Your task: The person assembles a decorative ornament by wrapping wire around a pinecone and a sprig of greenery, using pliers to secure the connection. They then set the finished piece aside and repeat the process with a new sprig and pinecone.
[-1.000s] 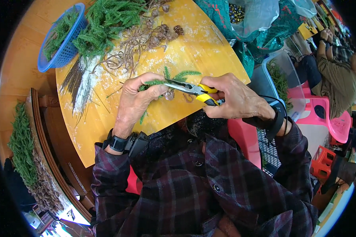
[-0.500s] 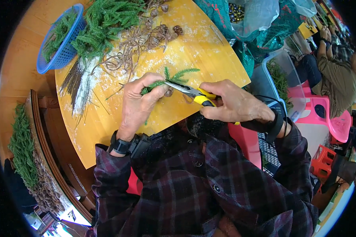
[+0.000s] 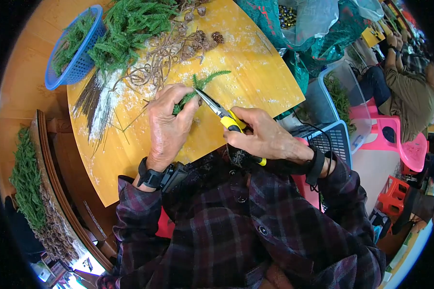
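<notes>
Fingers and thumb of the left hand (image 3: 166,120) are clamped on one green sprig (image 3: 208,78), positioned above the yellow table (image 3: 255,84). Fingers of the right hand (image 3: 270,138) are wrapped around the yellow-and-black handles of one pair of pliers (image 3: 220,110), tips at the sprig beside the left fingertips.

From my remote station I count two pine cones (image 3: 217,37) standing out clearly; the tangled brown stems (image 3: 152,67) overlap too closely to count.

Obscured: the sprig's lower part, behind the left fingers; I cannot tell whether the pliers' tips grip its stem. The green foliage pile (image 3: 135,29) is cut off by the upper edge.

Containers: one blue basket (image 3: 83,54), holding green sprays; one clear tub (image 3: 323,103), holding greenery; one light-blue crate (image 3: 341,137), partly behind the right forearm, contents indistinct; one teal bag (image 3: 340,36), enclosing a whitish bag beside small dark-and-gold pieces (image 3: 288,17).
</notes>
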A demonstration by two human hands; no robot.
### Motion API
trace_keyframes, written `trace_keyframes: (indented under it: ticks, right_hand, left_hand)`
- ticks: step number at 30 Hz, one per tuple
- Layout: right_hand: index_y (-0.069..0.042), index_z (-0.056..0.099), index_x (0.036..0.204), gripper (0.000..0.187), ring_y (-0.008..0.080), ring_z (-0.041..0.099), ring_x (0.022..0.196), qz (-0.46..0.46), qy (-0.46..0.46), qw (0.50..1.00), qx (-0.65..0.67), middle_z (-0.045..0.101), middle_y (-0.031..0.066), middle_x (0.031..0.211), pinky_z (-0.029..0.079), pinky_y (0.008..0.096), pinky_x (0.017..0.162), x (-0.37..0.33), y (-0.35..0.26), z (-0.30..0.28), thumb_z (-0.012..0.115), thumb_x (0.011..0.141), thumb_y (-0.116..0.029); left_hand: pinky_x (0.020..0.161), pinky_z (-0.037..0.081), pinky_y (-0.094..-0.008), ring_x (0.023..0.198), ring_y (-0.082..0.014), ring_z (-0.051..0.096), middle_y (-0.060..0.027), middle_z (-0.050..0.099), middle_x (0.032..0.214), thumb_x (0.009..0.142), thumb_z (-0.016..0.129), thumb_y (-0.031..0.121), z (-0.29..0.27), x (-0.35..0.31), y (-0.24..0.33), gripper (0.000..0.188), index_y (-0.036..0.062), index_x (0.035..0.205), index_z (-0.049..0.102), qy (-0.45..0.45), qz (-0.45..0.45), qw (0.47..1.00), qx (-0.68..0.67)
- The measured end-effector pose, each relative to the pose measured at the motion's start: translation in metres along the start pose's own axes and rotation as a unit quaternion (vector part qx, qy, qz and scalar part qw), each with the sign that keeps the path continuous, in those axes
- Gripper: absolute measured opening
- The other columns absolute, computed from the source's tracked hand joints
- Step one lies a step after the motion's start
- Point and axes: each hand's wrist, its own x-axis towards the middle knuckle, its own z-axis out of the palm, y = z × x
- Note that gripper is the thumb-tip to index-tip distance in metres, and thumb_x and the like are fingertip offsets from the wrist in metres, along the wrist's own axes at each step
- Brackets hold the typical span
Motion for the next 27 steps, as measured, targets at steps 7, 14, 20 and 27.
trace_keyframes:
  ticks: [7,14,20,27]
  right_hand:
    - [0.002,0.051,0.085,0.021,0.0135,0.042,0.058,-0.02,0.013,0.996,-0.081,0.045,0.0084,0.063,0.035,0.0315,0.052,-0.001,-0.014,-0.001,0.056,0.081,-0.018]
    - [0.005,0.049,0.086,0.023,0.0171,0.044,0.058,-0.062,0.004,0.996,-0.07,0.046,0.0119,0.063,0.037,0.0336,0.054,0.007,-0.001,-0.001,0.055,0.08,-0.017]
    - [0.004,0.049,0.084,0.022,0.0161,0.043,0.057,-0.08,0.023,0.996,-0.039,0.046,0.0112,0.063,0.037,0.0331,0.053,0.008,-0.004,-0.002,0.057,0.078,-0.016]
    - [0.0,0.049,0.084,0.027,0.0298,0.051,0.053,-0.144,0.093,0.946,-0.275,0.053,0.0131,0.067,0.04,0.037,0.05,-0.007,-0.012,-0.031,0.066,0.072,-0.017]
  left_hand:
    - [0.075,0.044,-0.0326,0.079,-0.0265,0.058,-0.0115,0.061,0.08,0.07,0.066,-0.001,0.001,0.0,0.001,0.013,0.0012,0.083,0.061,0.011,0.033,0.998,0.06]
    - [0.076,0.044,-0.0328,0.08,-0.0269,0.058,-0.0119,0.061,0.079,0.07,0.066,-0.001,0.001,0.001,0.0,0.014,0.0011,0.083,0.061,0.017,0.057,0.996,0.074]
    - [0.073,0.045,-0.0298,0.076,-0.0203,0.058,-0.0082,0.062,0.076,0.075,0.064,0.001,0.0,0.0,-0.006,0.011,0.0,0.085,0.061,0.007,0.0,0.999,0.048]
    - [0.058,0.039,-0.0191,0.064,-0.0034,0.049,0.003,0.061,0.071,0.081,0.064,0.009,-0.014,0.007,0.013,0.012,0.0033,0.09,0.066,-0.066,-0.264,0.949,-0.158]
